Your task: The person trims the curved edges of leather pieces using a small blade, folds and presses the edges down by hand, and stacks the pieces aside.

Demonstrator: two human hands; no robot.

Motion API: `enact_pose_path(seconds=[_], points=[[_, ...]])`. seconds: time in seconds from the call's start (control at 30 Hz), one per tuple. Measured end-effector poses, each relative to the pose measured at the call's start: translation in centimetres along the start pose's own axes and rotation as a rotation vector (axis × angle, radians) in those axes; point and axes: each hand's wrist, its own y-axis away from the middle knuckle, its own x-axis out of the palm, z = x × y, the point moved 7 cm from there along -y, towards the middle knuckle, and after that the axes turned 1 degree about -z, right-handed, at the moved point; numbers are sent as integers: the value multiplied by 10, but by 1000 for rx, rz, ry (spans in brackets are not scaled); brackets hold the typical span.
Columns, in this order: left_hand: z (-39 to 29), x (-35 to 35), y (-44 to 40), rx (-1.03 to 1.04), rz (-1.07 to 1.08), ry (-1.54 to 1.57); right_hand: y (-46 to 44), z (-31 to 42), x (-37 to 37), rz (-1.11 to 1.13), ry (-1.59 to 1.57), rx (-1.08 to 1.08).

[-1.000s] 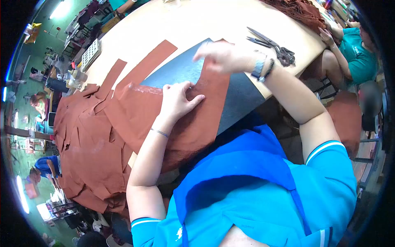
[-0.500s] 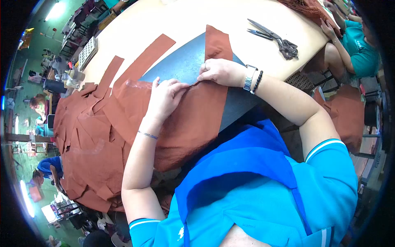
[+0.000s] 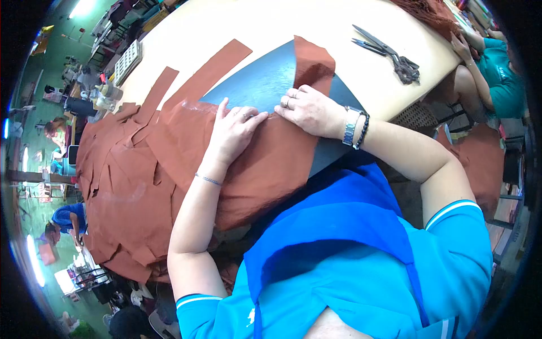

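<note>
A reddish-brown piece of fabric (image 3: pixel 271 164) lies over a dark, smooth board (image 3: pixel 254 85) in front of me. My left hand (image 3: pixel 234 129) pinches the fabric's upper edge, one finger sticking up apart from the curled others. Close beside it, my right hand (image 3: pixel 310 112) has its fingertips pressed together on the same edge. The two hands almost meet. Beyond my right hand, a folded-over end of the fabric (image 3: pixel 313 55) rests on the board. What lies under my fingertips is hidden.
Black-handled scissors (image 3: pixel 395 59) lie on the pale table (image 3: pixel 316 20). Brown fabric pieces (image 3: pixel 124 186) are heaped at the left, with strips (image 3: pixel 212 70) reaching across the table. A white tray (image 3: pixel 129 62) stands at the far left edge. A person in teal (image 3: pixel 505 85) sits at the right.
The view has shifted slightly. My right fingers have come down flatter on the fabric edge, and the fabric's far end has folded over more. Both hands stay at the edge.
</note>
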Motion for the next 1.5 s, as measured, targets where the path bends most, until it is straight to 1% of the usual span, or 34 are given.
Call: enact_pose_path(seconds=[0.13, 0.23, 0.47, 0.67, 0.87, 0.97, 1.07, 1.13, 1.17, 1.23, 1.27, 1.3, 1.37, 1.4, 1.43, 1.5], points=[[8, -1, 3, -9, -21, 8, -3, 7, -12, -1, -89, 66], [20, -9, 11, -22, -43, -26, -4, 10, -3, -40, -158, 79], [43, -10, 20, -46, -115, -70, -9, 9, -3, 1, -253, 135], [49, -6, 22, -75, -123, -77, -22, 14, -1, 87, -240, 205], [50, -6, 23, -91, -145, -67, -40, 19, 15, 128, -136, 229], [52, -6, 23, -114, -143, -47, -42, 18, 18, 180, -133, 257], [52, -6, 23, -129, -142, -34, -28, 15, -1, 211, -138, 195], [55, -6, 26, -152, -163, -14, -13, 10, -22, 187, -129, 162], [59, -12, 28, -213, -192, 30, -5, 9, -29, 177, -123, 141], [67, -26, 33, -335, -256, 125, 9, 3, -35, 142, -290, 270], [80, -24, 43, -365, -254, 195, 17, 1, -35, 128, -373, 329], [88, -25, 53, -418, -241, 233, 25, -2, -37, 59, -407, 369], [92, -22, 77, -452, -128, 208, 29, -7, -29, 11, -663, 439], [85, -23, 84, -490, -99, 176, 29, -10, -23, 38, -728, 493], [78, -24, 91, -529, -69, 143, 25, -13, -22, 65, -753, 480], [58, -27, 99, -590, -17, 34, 13, -27, -24, 156, -735, 367]])
